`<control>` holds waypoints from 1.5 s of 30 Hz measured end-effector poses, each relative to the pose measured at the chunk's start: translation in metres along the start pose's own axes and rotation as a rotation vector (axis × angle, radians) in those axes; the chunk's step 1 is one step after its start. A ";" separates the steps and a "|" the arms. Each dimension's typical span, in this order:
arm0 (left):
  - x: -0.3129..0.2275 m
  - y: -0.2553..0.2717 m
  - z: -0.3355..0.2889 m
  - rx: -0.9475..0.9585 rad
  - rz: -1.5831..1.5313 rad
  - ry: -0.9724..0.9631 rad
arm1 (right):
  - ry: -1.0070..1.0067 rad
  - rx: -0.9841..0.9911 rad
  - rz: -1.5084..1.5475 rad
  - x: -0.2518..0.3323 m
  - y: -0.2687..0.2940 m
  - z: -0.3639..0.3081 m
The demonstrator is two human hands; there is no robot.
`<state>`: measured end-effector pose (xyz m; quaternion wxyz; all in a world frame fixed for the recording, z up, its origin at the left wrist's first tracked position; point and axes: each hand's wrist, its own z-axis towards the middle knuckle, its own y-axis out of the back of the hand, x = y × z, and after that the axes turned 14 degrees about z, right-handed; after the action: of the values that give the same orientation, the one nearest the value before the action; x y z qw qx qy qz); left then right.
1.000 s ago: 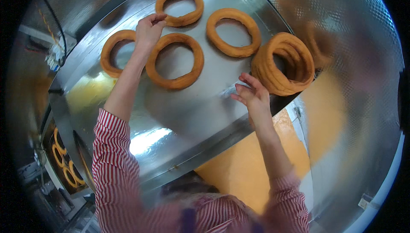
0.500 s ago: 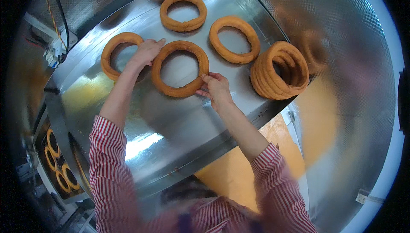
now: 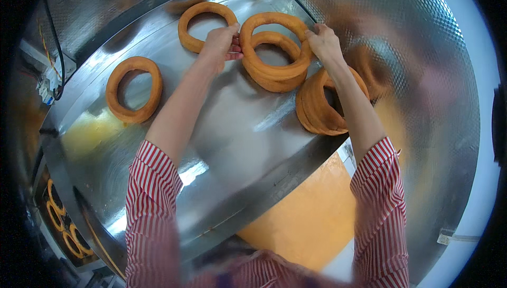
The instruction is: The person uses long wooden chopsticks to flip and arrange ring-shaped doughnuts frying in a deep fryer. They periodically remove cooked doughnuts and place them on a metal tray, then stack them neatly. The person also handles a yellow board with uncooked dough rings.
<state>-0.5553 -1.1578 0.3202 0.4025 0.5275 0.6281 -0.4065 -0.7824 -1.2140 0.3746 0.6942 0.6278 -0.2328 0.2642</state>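
Two bare hands grasped one brown upper ring (image 3: 272, 18) at opposite sides, over the far right part of a metal tray (image 3: 227, 145). The left hand (image 3: 224, 41) had its thumb and fingers at the ring's left edge; the right hand (image 3: 323, 41) pinched the right edge. Grip condition: closed on the ring at both sides, although part of the left-hand contact was hidden.

The upper ring was positioned above a lower ring (image 3: 272, 36), which showed through its opening and below its near edge. Near edges of the two overlapped; whether they were in full contact could not be determined.

A stack of rings (image 3: 311, 105) stood to the right, at the tray's edge, partly covered by the right forearm. A far ring (image 3: 186, 29) lay flat just beyond the left hand. A left ring (image 3: 113, 90) lay well apart from the others, on the left part of the tray.

Both forearms emerged from red-and-white striped sleeves (image 3: 153, 187). At lower left, a side tray (image 3: 84, 263) held several thinner rings (image 3: 54, 216). An orange-yellow surface (image 3: 306, 214) extended beneath the tray's near right edge.
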 end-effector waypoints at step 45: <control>0.061 0.081 -0.105 -0.212 0.349 -0.145 | 0.042 0.807 0.425 0.023 0.019 -0.008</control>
<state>-0.4908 -1.0301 0.2925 0.5641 0.5522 0.5361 -0.2992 -0.7777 -1.2032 0.4028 0.3287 0.7809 -0.2209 0.4831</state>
